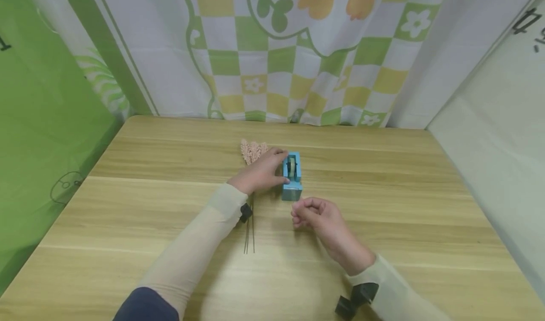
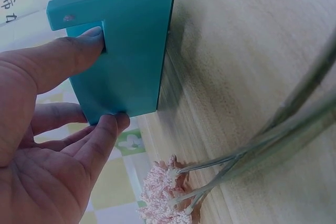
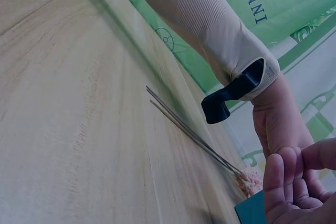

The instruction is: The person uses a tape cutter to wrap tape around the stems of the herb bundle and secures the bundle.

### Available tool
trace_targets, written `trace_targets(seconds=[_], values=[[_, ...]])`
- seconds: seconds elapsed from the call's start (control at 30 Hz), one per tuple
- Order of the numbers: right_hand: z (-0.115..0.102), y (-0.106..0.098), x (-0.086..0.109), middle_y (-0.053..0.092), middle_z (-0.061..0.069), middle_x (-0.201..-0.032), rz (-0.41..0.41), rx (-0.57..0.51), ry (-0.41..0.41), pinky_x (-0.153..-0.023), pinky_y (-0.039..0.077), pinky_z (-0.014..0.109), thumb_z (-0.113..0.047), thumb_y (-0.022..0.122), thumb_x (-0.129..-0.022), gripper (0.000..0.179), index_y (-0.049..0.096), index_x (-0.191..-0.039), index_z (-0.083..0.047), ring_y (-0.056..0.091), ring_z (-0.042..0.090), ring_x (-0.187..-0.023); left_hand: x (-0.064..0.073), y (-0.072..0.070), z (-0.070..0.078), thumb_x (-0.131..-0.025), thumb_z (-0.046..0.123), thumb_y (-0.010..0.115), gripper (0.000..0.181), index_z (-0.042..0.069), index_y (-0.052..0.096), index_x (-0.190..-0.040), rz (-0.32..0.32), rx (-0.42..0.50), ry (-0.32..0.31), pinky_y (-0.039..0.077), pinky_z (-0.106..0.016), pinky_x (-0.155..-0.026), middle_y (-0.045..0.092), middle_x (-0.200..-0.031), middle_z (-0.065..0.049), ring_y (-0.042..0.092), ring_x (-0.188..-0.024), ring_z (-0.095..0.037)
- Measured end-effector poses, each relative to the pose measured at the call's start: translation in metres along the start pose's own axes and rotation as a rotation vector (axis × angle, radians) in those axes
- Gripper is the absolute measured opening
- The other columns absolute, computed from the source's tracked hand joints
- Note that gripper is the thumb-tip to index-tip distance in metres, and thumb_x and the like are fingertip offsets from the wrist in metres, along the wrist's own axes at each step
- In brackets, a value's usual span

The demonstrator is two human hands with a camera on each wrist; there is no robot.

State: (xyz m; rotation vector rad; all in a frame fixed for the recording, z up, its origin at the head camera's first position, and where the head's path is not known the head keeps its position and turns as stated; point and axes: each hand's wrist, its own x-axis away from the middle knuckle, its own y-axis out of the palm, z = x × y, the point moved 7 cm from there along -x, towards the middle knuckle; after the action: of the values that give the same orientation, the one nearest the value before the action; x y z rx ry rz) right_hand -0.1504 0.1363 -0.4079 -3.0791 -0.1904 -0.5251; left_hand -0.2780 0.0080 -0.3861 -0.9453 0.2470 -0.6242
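Observation:
A blue tape dispenser (image 1: 291, 192) stands on the table with a roll of tape (image 1: 291, 167) in its top slot. My left hand (image 1: 266, 172) grips it from the left side, the thumb near its front end and the other fingers at the far end. Close in front of the dispenser's cutting edge, my right hand (image 1: 325, 226) pinches with thumb and forefinger at what seems the end of the clear tape, which is barely discernible. Pink flower sprigs (image 2: 163, 192) with long thin stems (image 3: 191, 135) lie left of the dispenser, partly under my left hand and wrist.
The wooden table (image 1: 383, 184) reaches out on both sides of the hands. A patterned curtain (image 1: 294, 65) hangs behind its far edge. Green cloth (image 1: 42, 122) covers the left side, and a pale sheet (image 1: 502, 122) the right.

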Motion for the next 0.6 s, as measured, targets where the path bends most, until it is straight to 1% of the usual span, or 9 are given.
trace_targets(seconds=[0.1,0.23,0.4,0.6], values=[[0.001,0.001,0.002,0.074,0.003,-0.093,0.002,-0.007,0.000,-0.083,0.062,0.026,-0.009,0.060,-0.105,0.026,0.060,-0.119,0.013,0.070,0.011,-0.085,0.000,0.000,0.000,-0.096,0.027,0.077,0.083,0.002,0.033,-0.162,-0.002,0.003,0.001,0.033,-0.046,-0.129,0.033,-0.168,-0.019,0.037,-0.155,-0.035],[0.002,0.002,0.005,0.074,0.002,-0.092,0.004,-0.017,-0.002,-0.083,0.062,0.025,-0.008,0.060,-0.105,0.024,0.061,-0.117,0.012,0.070,0.011,-0.084,0.000,0.001,0.000,-0.097,0.027,0.076,0.082,0.001,0.033,-0.162,-0.005,0.002,0.002,0.033,-0.046,-0.129,0.033,-0.168,-0.020,0.037,-0.155,-0.035],[0.003,0.003,0.009,0.075,0.003,-0.092,0.006,0.000,0.001,-0.083,0.061,0.024,-0.008,0.060,-0.104,0.021,0.062,-0.115,0.010,0.070,0.011,-0.084,0.000,0.001,0.000,-0.097,0.027,0.076,0.082,0.002,0.033,-0.162,-0.006,-0.003,-0.001,0.033,-0.046,-0.129,0.033,-0.168,-0.019,0.037,-0.155,-0.034],[0.006,0.004,0.014,0.074,0.002,-0.093,-0.006,-0.006,0.005,-0.084,0.061,0.025,-0.009,0.061,-0.104,0.023,0.061,-0.116,0.010,0.070,0.010,-0.085,0.000,0.000,0.000,-0.097,0.026,0.076,0.082,0.002,0.032,-0.162,-0.003,-0.002,0.006,0.033,-0.046,-0.129,0.034,-0.168,-0.020,0.037,-0.155,-0.035]])
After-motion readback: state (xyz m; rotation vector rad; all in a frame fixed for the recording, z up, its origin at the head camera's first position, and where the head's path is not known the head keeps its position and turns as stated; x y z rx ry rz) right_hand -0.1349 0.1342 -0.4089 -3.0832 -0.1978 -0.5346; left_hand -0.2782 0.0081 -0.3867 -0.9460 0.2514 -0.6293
